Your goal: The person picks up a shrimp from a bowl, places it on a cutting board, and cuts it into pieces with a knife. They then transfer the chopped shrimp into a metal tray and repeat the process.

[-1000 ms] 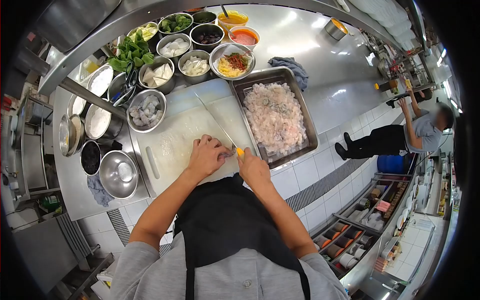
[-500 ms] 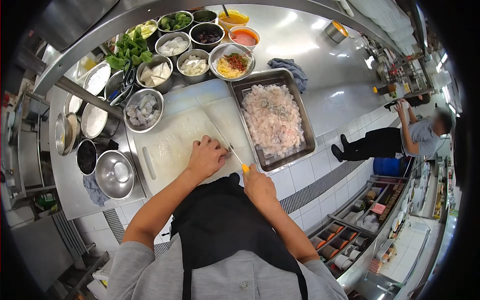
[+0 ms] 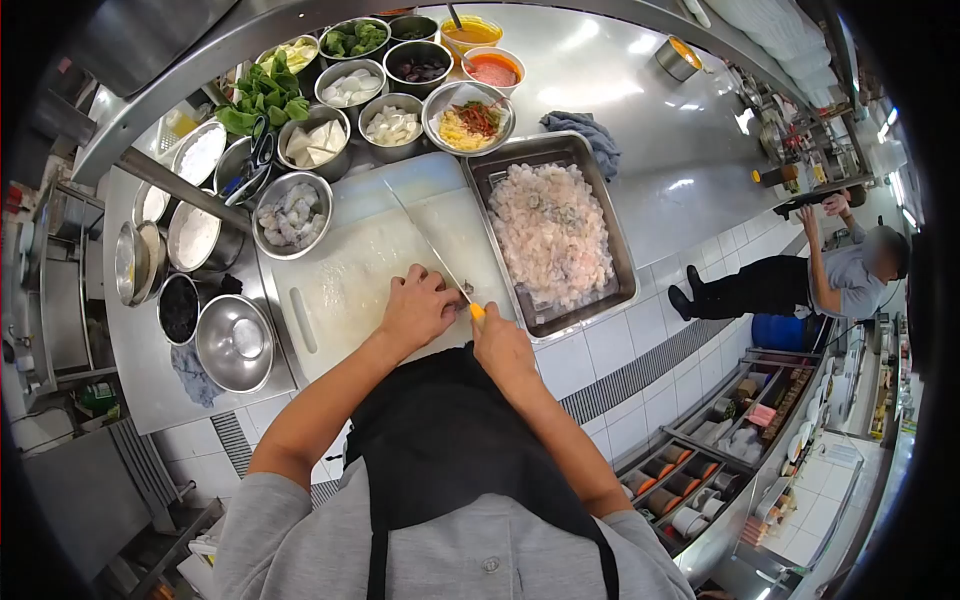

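Shrimp (image 3: 461, 298), judging by the small grey piece that shows, lies on the board (image 3: 350, 270) near its close edge, mostly hidden between the left hand (image 3: 418, 303) and the knife (image 3: 430, 240). The left hand is bent, its fingertips bunched down at the piece; whether they pinch it or only pin it, I cannot tell. The right hand (image 3: 503, 343) is closed around the yellow handle, and the blade slants forward and to the left over the board. Such a piece should be light, soft and slippery, easily torn or squashed, so it is best pinned flat along its thicker part with light pressure, fingertips curled back from the edge. The knife is stiff and wants a firm, dry hold on the handle. A few dark specks (image 3: 468, 285) lie just beside the blade. To the right, beside the board, a deep tray (image 3: 615, 220) bears a heap of pale pink pieces (image 3: 555, 235); at the board's left edge sits a steel bowl (image 3: 292, 255) of greyish ones. Farther left is a wider bowl (image 3: 235, 345), and past the tray a blue-grey cloth (image 3: 585, 140) lies crumpled on the steel tabletop (image 3: 640, 130).
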